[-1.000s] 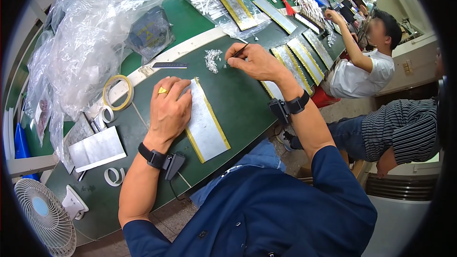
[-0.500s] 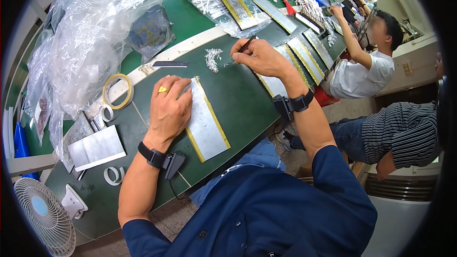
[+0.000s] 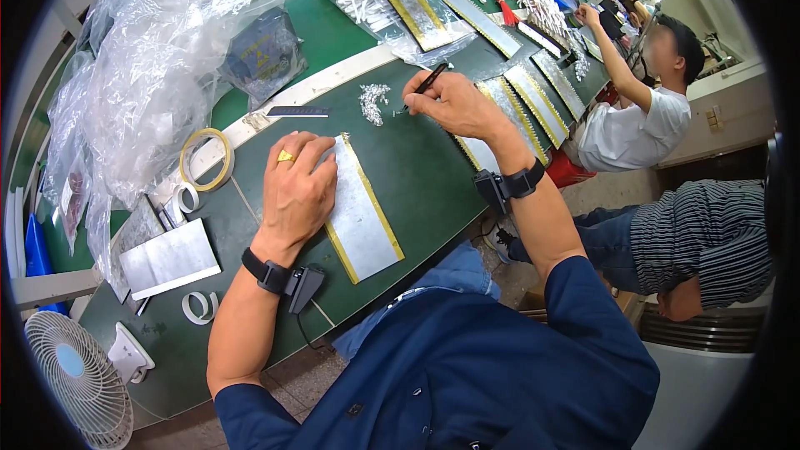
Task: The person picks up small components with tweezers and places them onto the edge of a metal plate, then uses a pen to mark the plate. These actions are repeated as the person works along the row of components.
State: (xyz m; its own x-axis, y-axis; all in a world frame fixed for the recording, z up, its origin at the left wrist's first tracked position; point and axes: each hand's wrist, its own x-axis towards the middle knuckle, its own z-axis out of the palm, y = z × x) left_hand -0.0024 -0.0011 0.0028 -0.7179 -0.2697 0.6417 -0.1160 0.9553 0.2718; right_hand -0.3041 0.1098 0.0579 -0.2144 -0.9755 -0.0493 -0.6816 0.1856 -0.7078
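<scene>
A grey metal plate [image 3: 364, 229] with yellow tape along its long edges lies on the green table in front of me. My left hand [image 3: 298, 183], wearing a yellow ring, rests over the plate's left side with bent fingers and steadies it; the fingertips are partly hidden. To the right of the plate's far end, my right hand [image 3: 457, 104] pinches slim black tweezers [image 3: 430, 83], tip pointing down at the tabletop. Beside that tip is a little heap of small silvery pieces [image 3: 372, 105], with a few loose bits between heap and tip.
Several taped plates with toothed-looking edges [image 3: 537, 104] lie to the right. At left are a tape roll [image 3: 227, 162], a bare metal plate [image 3: 170, 260], a large clear plastic bag [image 3: 158, 75] and a fan [image 3: 77, 375]. A dark ruler [image 3: 298, 112] lies beyond my left hand. A co-worker [image 3: 637, 125] sits at right.
My right hand has shifted slightly and the tweezers stand more upright, their tip still near the loose silvery bits. The left hand and the plate stay in place.
</scene>
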